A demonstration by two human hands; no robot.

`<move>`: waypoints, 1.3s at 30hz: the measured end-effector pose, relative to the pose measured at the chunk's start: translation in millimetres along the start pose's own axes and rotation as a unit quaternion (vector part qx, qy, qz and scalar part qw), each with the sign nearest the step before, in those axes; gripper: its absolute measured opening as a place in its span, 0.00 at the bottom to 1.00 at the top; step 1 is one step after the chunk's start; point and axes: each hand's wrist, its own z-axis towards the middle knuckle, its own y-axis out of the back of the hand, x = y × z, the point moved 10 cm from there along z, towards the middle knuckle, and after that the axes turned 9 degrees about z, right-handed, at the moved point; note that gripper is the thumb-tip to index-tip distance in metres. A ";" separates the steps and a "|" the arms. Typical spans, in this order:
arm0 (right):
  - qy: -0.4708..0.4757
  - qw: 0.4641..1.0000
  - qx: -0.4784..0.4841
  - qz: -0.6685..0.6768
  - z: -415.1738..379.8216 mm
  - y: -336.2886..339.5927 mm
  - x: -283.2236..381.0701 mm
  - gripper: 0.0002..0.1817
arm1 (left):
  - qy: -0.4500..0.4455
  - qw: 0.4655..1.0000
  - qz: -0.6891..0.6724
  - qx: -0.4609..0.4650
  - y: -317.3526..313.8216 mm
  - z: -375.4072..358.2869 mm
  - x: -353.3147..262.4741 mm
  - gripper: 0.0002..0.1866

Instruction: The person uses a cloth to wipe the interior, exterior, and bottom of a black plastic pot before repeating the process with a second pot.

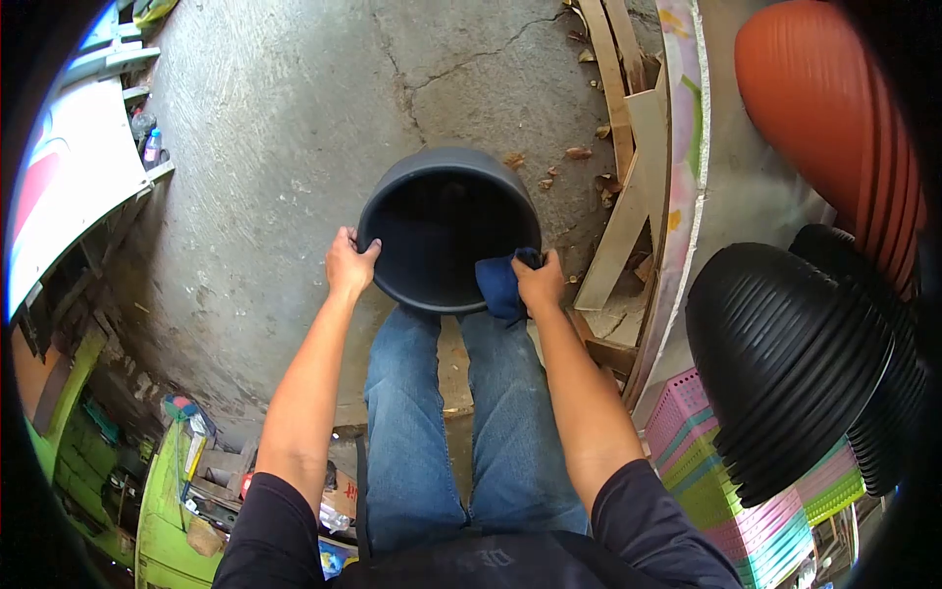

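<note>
A large round black tub [446,162] is held in front of my knees, its open mouth facing me and its inside dark. My left hand [351,263] grips the tub's left rim, thumb on the inner side. At the right rim, my right hand [540,282] is closed round a dark blue cloth [498,287], which hangs over the rim and partly into the mouth. How much of the rim the right fingers hold under the cloth is hidden.
Stacked black tubs [785,363] and orange-red tubs [814,108] stand at the right, above colourful plastic baskets [726,491]. Wooden planks [620,226] lean beside a panel edge. Cracked concrete floor [265,128] lies ahead. A green wooden frame [162,510] is at the lower left.
</note>
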 end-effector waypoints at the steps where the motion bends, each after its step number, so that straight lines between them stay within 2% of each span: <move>1: -0.026 0.999 -0.023 0.001 -4.0 3.0 -5.1 0.26 | 0.004 1.000 0.014 0.005 0.5 -2.5 -0.4 0.18; 6: -0.051 0.998 -0.026 0.040 -8.3 -0.4 -23.4 0.24 | -0.001 1.000 -0.001 -0.011 -0.4 -8.8 -4.5 0.17; 8: 0.009 0.999 -0.035 0.011 -9.6 3.7 -9.5 0.25 | 0.005 1.000 0.014 -0.003 -3.5 -9.5 -6.1 0.17; 9: 0.010 0.999 -0.037 0.014 -8.6 7.1 -7.3 0.25 | 0.001 1.000 0.014 -0.006 -5.5 -9.3 -6.4 0.17; 11: 0.028 0.999 -0.018 0.023 -4.0 13.2 -2.2 0.26 | -0.060 0.996 -0.056 -0.030 0.8 -12.6 -24.4 0.17; 15: 0.047 0.997 0.003 0.057 -1.4 30.7 13.6 0.28 | -0.096 0.988 -0.123 -0.011 22.8 -16.2 -48.1 0.20; 17: 0.010 0.996 0.053 0.069 -10.4 41.9 17.2 0.26 | -0.092 0.938 -0.333 0.037 28.4 -19.1 -51.8 0.27; 18: 0.018 0.996 0.049 0.078 -13.1 54.0 19.1 0.26 | -0.104 0.936 -0.333 0.032 48.8 -29.2 -66.8 0.27; 20: -0.110 0.959 0.158 0.206 -35.2 51.6 1.5 0.34 | -0.053 0.859 -0.488 0.143 61.9 -63.9 -94.0 0.37; 22: -0.189 0.907 0.179 0.332 -74.5 62.2 5.9 0.33 | -0.067 0.873 -0.465 0.130 94.5 -92.0 -109.2 0.41; 24: -0.160 0.873 0.212 0.410 -126.5 85.6 53.8 0.31 | -0.089 0.854 -0.495 0.131 128.0 -122.5 -119.4 0.42; 26: -0.170 0.846 0.238 0.445 -178.9 111.5 91.1 0.31 | -0.101 0.848 -0.505 0.127 169.8 -158.9 -128.9 0.43; 28: -0.137 0.805 0.278 0.505 -225.8 141.0 132.2 0.31 | -0.172 0.830 -0.519 0.108 217.2 -192.9 -142.7 0.42; 29: -0.113 0.802 0.282 0.514 -243.7 158.3 146.7 0.31 | -0.187 0.827 -0.520 0.106 237.5 -210.2 -145.3 0.43; 31: -0.113 0.740 0.343 0.568 -281.1 182.0 177.6 0.32 | -0.224 0.816 -0.524 0.093 286.4 -241.1 -164.1 0.43; 32: -0.093 0.738 0.349 0.571 -300.3 197.3 190.9 0.32 | -0.257 0.795 -0.542 0.091 314.6 -264.7 -176.4 0.44; 34: -0.016 0.522 0.433 0.735 -356.5 238.1 242.7 0.32 | -0.302 0.768 -0.559 0.084 355.9 -297.2 -188.4 0.44; 35: 0.068 0.520 0.422 0.739 -389.0 260.8 269.6 0.31 | -0.317 0.753 -0.569 0.093 369.2 -309.4 -192.4 0.44; 36: 0.080 0.519 0.427 0.737 -401.6 259.8 279.0 0.31 | -0.330 0.738 -0.580 0.103 380.5 -322.3 -196.1 0.45; 39: 0.071 0.600 0.390 0.695 -411.7 245.6 290.0 0.29 | -0.349 0.723 -0.587 0.103 405.4 -350.9 -200.5 0.42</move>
